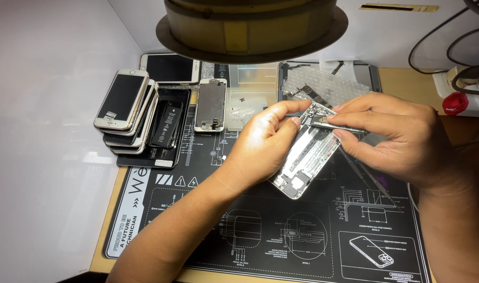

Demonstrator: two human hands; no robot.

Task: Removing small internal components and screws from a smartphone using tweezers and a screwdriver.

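phone repair workshop | repair mat (197,209) | stacked phones (127,107) | loose parts (210,105)

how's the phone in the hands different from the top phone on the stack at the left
The opened phone shell has no screen, so its bare metal inside shows; the top stacked phone is whole, with a dark screen. The shell is held tilted above the black mat by the left hand and right hand; the stacked phone lies untouched on other phones. Both have pale metal bodies.

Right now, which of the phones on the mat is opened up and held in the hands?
The silver phone shell at the mat's centre, insides showing, held by the left hand and right hand. The stacked phones at the left lie closed and untouched.
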